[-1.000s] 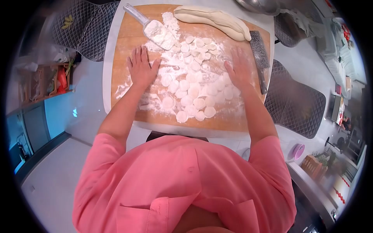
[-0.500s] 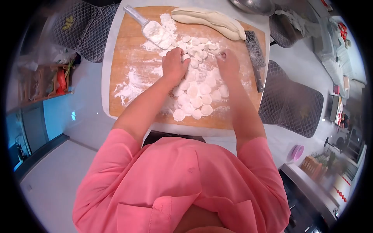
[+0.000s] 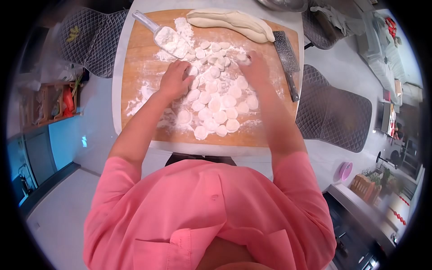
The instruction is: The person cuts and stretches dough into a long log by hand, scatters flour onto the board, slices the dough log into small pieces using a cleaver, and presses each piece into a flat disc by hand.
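Small round pieces of dough (image 3: 215, 104), many flattened into discs, lie in a floury cluster on the wooden board (image 3: 135, 76). Smaller, thicker dough pieces (image 3: 216, 56) sit farther back. My left hand (image 3: 176, 80) is at the cluster's left side, thumb and fingers apart, beside a pale dough disc (image 3: 193, 70). On the right, my right hand (image 3: 255, 71) has its fingers curled at a dough piece (image 3: 243, 59); its fingertips are partly hidden. Behind my left hand, a scoop (image 3: 164, 36) full of flour rests on the board.
A long, thick dough roll (image 3: 231, 23) lies along the board's back edge. At the right edge is a cleaver (image 3: 286, 54) with a dark handle. Part of a metal bowl (image 3: 285, 3) shows at the back. Quilted grey chairs (image 3: 335, 112) stand on both sides.
My left hand has moved left and toward me, its thumb now farther from the fingers. My right hand has shifted slightly left, and a dough piece now shows at its fingertips. The view has shifted slightly.
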Tool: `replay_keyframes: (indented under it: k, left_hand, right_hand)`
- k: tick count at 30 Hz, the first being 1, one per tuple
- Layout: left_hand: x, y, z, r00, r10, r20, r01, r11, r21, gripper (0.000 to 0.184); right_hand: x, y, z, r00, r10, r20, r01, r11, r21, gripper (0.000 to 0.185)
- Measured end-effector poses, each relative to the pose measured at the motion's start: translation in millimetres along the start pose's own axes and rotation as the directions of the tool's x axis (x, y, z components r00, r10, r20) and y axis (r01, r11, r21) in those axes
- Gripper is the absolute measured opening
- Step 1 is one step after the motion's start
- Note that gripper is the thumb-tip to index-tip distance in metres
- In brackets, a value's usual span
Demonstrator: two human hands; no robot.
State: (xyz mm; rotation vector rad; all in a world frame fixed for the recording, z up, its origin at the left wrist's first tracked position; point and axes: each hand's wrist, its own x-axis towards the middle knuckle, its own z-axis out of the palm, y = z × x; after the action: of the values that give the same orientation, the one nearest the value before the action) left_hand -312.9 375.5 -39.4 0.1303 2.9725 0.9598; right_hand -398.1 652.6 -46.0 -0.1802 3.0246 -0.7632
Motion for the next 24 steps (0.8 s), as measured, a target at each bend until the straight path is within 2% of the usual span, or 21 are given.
replay_keyframes:
  k: [1, 3, 5, 6, 8, 9, 10, 11, 12, 14, 16, 17, 18, 19, 20, 21, 22, 23, 24]
  left_hand:
    - [-1.1, -1.8, -4.9, 0.997, -0.074, -0.004, 0.074, 0.997, -0.019, 0.039]
    - [-2.7, -13.6, -7.1, 0.996, -0.086, -0.020, 0.086, 0.996, -0.016, 0.039]
    - [-3.7, -16.2, -1.8, 0.995, -0.097, -0.033, 0.097, 0.995, -0.018, 0.038]
    - [-3.6, -8.8, -0.5, 0.995, -0.058, -0.079, 0.059, 0.998, 0.011, 0.038]
    - [-2.0, -5.3, -0.1, 0.991, -0.011, -0.133, 0.017, 0.999, 0.041, 0.038]
    - [-2.1, -11.7, 1.2, 0.997, -0.054, -0.050, 0.058, 0.994, 0.089, 0.038]
    - [0.6, -19.6, 1.4, 0.995, -0.097, 0.022, 0.093, 0.986, 0.140, 0.039]
    - [-2.8, -29.7, 0.6, 0.998, -0.056, -0.040, 0.061, 0.988, 0.143, 0.037]
    - [-13.8, -41.6, -2.5, 0.995, -0.016, -0.102, 0.032, 0.988, 0.150, 0.036]
    - [-31.9, -60.8, -19.0, 0.995, -0.064, -0.073, 0.080, 0.966, 0.244, 0.035]
    - [-41.8, -68.3, -25.8, 0.966, -0.258, 0.001, 0.237, 0.891, 0.388, 0.034]
    - [-44.6, -51.6, -28.3, 0.986, -0.133, -0.100, 0.160, 0.918, 0.364, 0.034]
    - [-43.3, -30.0, -29.1, 0.981, 0.002, -0.196, 0.065, 0.939, 0.339, 0.034]
    - [-35.0, -7.0, -24.1, 0.980, 0.068, -0.190, -0.003, 0.946, 0.324, 0.034]
    - [-25.5, 18.3, -15.7, 0.977, 0.065, -0.202, -0.051, 0.996, 0.075, 0.033]
    - [-16.8, 38.9, -6.0, 0.980, 0.053, -0.192, -0.088, 0.980, -0.179, 0.033]
    - [-7.9, 54.1, 2.6, 0.978, 0.109, -0.180, -0.144, 0.970, -0.194, 0.033]
    - [-1.0, 66.8, 8.1, 0.999, 0.008, -0.042, -0.023, 0.927, -0.374, 0.030]
    - [2.1, 74.9, 11.0, 0.990, -0.078, 0.116, 0.127, 0.848, -0.514, 0.028]
  right_hand:
    - [-4.7, 21.6, -5.5, 0.999, -0.033, -0.021, 0.033, 0.999, 0.014, 0.043]
    - [-11.8, 47.3, -16.4, 0.997, -0.061, -0.044, 0.062, 0.998, 0.022, 0.041]
    - [-18.0, 62.3, -24.5, 0.999, 0.045, -0.023, -0.042, 0.995, 0.092, 0.036]
    - [-18.8, 55.9, -28.5, 0.999, 0.046, -0.029, -0.043, 0.995, 0.087, 0.036]
    - [-16.3, 28.3, -32.5, 0.978, 0.184, 0.099, -0.189, 0.981, 0.047, 0.036]
    - [-19.1, 25.7, -25.3, 0.980, 0.178, 0.091, -0.182, 0.982, 0.047, 0.036]
    - [-22.2, 27.2, -13.8, 0.997, 0.041, 0.071, -0.040, 0.999, -0.012, 0.036]
    - [-20.1, 25.7, -7.2, 0.993, -0.105, 0.051, 0.109, 0.991, -0.077, 0.037]
    - [-21.8, 18.6, -6.4, 0.995, -0.070, 0.069, 0.075, 0.994, -0.074, 0.037]
    - [-30.5, 10.5, -5.7, 0.996, 0.014, 0.091, -0.014, 1.000, 0.004, 0.039]
    - [-29.9, 2.8, -8.8, 0.987, 0.110, 0.113, -0.123, 0.986, 0.116, 0.042]
    - [-30.6, -6.3, -11.3, 0.978, 0.162, 0.132, -0.181, 0.972, 0.150, 0.043]
    - [-32.8, -18.8, -15.7, 0.978, 0.143, 0.149, -0.175, 0.957, 0.232, 0.043]
    - [-35.8, -8.5, 18.3, 0.998, 0.050, -0.024, -0.041, 0.959, 0.282, 0.044]
    - [-37.4, -30.8, 9.0, 0.994, 0.047, 0.095, -0.076, 0.937, 0.341, 0.041]
    - [-51.2, -37.3, 30.7, 0.951, -0.199, -0.239, 0.254, 0.939, 0.230, 0.037]
    - [-58.3, -67.8, -0.3, 0.989, -0.130, 0.072, 0.097, 0.934, 0.344, 0.036]
    - [-69.5, -92.8, -36.9, 0.961, -0.210, 0.181, 0.133, 0.923, 0.362, 0.035]
    - [-75.4, -89.6, -16.5, 0.971, -0.212, 0.113, 0.144, 0.890, 0.433, 0.033]
